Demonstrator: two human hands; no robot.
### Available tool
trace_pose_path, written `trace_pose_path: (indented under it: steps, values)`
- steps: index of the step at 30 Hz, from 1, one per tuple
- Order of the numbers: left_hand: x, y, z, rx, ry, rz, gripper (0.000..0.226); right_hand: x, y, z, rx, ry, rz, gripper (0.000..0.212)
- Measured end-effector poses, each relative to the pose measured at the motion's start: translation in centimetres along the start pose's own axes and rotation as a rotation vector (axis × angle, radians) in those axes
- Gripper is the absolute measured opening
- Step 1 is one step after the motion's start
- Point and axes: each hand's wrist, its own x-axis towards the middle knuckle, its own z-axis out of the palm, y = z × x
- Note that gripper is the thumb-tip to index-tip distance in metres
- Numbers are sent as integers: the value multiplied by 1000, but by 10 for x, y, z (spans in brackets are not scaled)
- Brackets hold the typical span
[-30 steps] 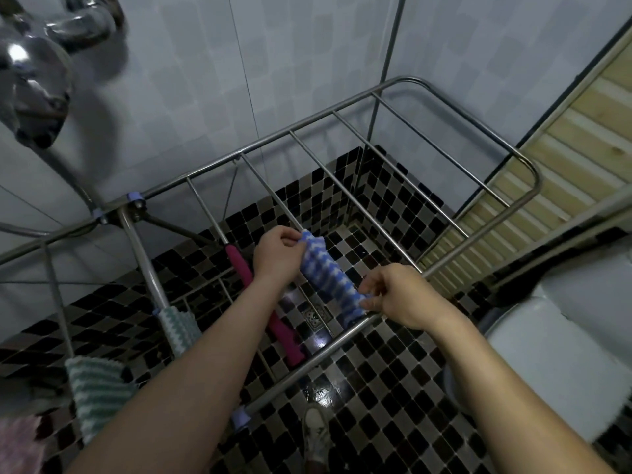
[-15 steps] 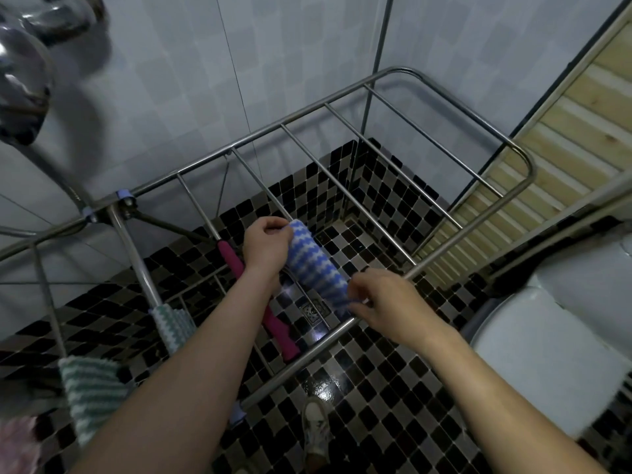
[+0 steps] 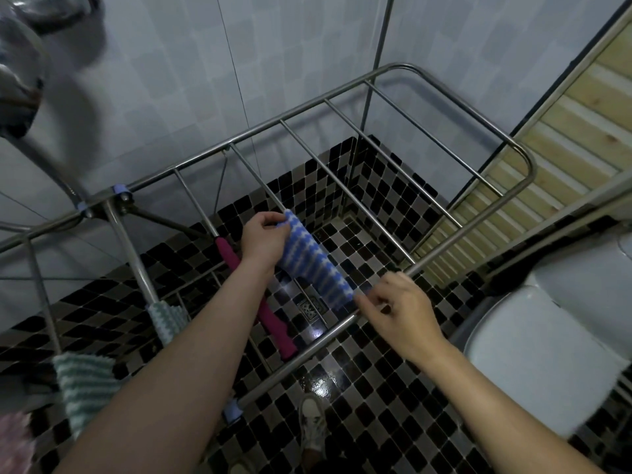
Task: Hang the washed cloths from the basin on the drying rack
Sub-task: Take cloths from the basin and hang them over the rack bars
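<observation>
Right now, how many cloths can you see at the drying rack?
5. Blue striped cloth mid-rack, magenta cloth on the next rod left, two green striped cloths farther left, pink cloth cut off at the bottom-left corner. More may hang out of frame.

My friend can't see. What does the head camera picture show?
A person holds a blue-and-white striped cloth draped over one bar of a steel drying rack: the left hand grips its far end, the right hand is at its near end. A magenta cloth and green-and-white striped cloths hang on bars to the left.
</observation>
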Motion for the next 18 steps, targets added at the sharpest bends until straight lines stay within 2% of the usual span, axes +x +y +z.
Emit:
trace_pose_path:
  steps: [2,5,10,14,18]
  values:
    - [-2,1,0,25,-12,21,9,9,-11,2,-25,-54,82,25]
    - [-3,4,0,61,1,81,9,17,-22,8,-204,-156,105,27]
    - [-2,13,0,118,-26,173,16,10,-23,3,-400,-91,47,26]
    - [-1,13,1,141,-51,176,17,7,-25,-7,-460,-132,99,28]
    - [-1,5,-2,230,-81,203,10,11,-30,-11,-404,-177,166,33]
